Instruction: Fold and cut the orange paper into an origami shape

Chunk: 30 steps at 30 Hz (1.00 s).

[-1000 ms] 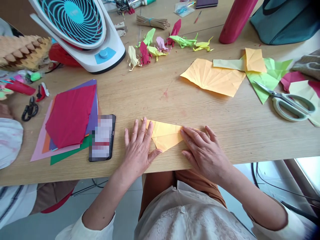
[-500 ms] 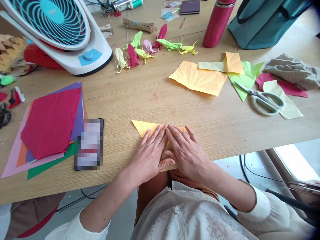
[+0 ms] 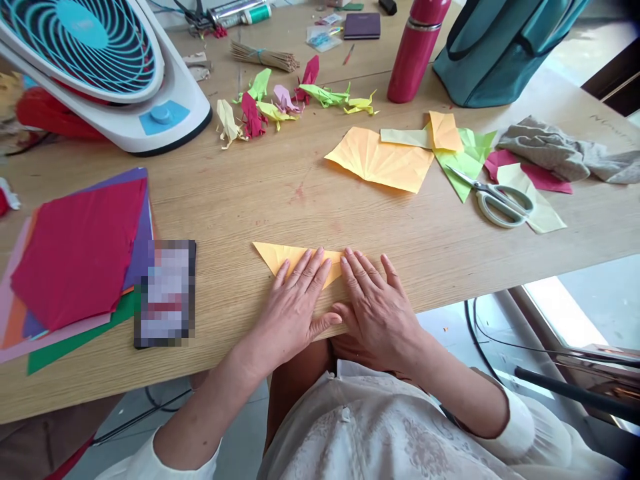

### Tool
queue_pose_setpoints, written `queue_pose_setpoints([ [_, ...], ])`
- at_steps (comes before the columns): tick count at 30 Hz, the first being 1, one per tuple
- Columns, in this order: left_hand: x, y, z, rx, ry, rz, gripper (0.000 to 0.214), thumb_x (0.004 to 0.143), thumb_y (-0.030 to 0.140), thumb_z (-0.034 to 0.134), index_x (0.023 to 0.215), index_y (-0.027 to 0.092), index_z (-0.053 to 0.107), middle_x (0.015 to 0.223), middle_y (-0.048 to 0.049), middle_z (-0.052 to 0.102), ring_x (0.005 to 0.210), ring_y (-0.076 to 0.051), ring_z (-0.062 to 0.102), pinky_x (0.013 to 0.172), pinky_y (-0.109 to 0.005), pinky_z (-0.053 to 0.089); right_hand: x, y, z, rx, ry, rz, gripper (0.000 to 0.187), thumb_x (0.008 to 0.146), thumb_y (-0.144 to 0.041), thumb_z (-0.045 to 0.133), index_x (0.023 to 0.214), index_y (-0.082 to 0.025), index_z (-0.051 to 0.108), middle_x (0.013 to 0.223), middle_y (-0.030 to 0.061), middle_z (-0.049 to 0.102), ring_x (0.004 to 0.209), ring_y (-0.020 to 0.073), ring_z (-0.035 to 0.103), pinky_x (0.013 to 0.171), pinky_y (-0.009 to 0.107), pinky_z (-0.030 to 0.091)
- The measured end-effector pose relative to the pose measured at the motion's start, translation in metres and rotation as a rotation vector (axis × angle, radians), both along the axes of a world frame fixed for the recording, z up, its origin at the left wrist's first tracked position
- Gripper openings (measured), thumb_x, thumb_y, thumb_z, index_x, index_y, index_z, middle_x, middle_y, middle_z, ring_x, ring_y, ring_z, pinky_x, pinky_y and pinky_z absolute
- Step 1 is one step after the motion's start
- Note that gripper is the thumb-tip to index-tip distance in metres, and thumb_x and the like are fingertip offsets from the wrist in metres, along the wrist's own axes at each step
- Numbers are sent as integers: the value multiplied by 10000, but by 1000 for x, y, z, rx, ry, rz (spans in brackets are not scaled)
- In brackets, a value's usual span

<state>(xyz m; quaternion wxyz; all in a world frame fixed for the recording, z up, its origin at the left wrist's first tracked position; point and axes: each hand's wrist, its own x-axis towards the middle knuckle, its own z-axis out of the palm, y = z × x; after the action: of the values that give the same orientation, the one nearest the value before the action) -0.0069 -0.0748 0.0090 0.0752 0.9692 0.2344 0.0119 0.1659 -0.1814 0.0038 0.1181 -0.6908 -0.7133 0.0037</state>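
Observation:
A folded yellow-orange sheet of paper (image 3: 277,257) lies flat near the table's front edge, its long straight side facing away from me. My left hand (image 3: 291,303) presses on it with outstretched fingers, leaving the pointed left corner bare. On its right part rests my right hand (image 3: 375,303), also flat with fingers extended, covering the right corner. Between the two hands a strip of the paper shows. Both thumbs point inward near the table edge and do not grip anything.
To the left are a phone (image 3: 167,293) and a stack of coloured paper (image 3: 80,253), with a fan (image 3: 160,123) behind. Folded paper insects (image 3: 253,115) sit farther back. Scissors (image 3: 503,203), orange paper (image 3: 383,160), a red bottle (image 3: 417,53) and a teal bag (image 3: 493,60) stand or lie rightward.
My hands have moved apart along the folded paper, the right one shifting rightward, so more paper shows between them. The camera view has shifted slightly to the right.

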Motion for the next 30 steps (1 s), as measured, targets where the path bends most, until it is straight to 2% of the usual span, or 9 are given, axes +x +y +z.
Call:
queue_pose_setpoints([
  [9, 13, -10, 7, 34, 41, 85, 862, 966, 725, 286, 1600, 142, 321, 1668, -198, 301, 1548, -374, 270, 1205, -668, 233, 5, -7, -3, 47, 35, -80, 622, 1055, -405, 395, 1556, -38, 360, 1616, 210, 399, 1512, 324, 363, 1253, 590, 153],
  [13, 14, -12, 6, 50, 45, 87, 852, 974, 710, 298, 1594, 126, 324, 1671, -196, 292, 1545, -381, 271, 1193, -685, 244, 16, -15, -5, 66, 36, -163, 627, 1053, -402, 396, 1572, -56, 330, 1598, 211, 433, 1498, 360, 374, 1222, 588, 226],
  [16, 13, -12, 3, 48, 31, 83, 865, 970, 719, 280, 1593, 119, 325, 1672, -196, 289, 1543, -388, 271, 1191, -695, 236, 24, -18, -6, 88, 35, -214, 621, 1052, -393, 395, 1567, -52, 337, 1598, 247, 415, 1498, 370, 370, 1195, 585, 283],
  [18, 12, -12, 2, 44, 22, 82, 862, 973, 714, 278, 1595, 118, 318, 1671, -200, 288, 1546, -387, 263, 1194, -694, 228, 26, -16, -4, 74, 31, -212, 599, 1052, -385, 400, 1551, -55, 374, 1611, 260, 383, 1509, 374, 348, 1192, 584, 290],
  [23, 13, -11, 5, 33, 64, 90, 854, 974, 709, 307, 1606, 136, 298, 1692, -183, 237, 1559, -386, 233, 1200, -695, 228, 22, -4, 0, 9, 38, -135, 539, 1053, -408, 422, 1526, -155, 470, 1654, 234, 313, 1526, 381, 314, 1200, 589, 269],
  [26, 20, -14, 13, 14, 125, 128, 884, 943, 740, 350, 1610, 161, 297, 1683, -190, 264, 1550, -393, 255, 1187, -715, 244, 20, -3, -1, 17, 37, -134, 545, 1058, -433, 402, 1500, -130, 501, 1648, 240, 325, 1524, 369, 322, 1205, 578, 267],
  [30, 39, -24, 20, 21, 161, 236, 896, 885, 783, 416, 1614, 274, 305, 1643, -200, 344, 1522, -443, 295, 1139, -755, 290, 21, -5, -4, 18, 23, -140, 560, 1061, -418, 389, 1512, -98, 476, 1647, 239, 328, 1526, 359, 316, 1209, 568, 262],
])
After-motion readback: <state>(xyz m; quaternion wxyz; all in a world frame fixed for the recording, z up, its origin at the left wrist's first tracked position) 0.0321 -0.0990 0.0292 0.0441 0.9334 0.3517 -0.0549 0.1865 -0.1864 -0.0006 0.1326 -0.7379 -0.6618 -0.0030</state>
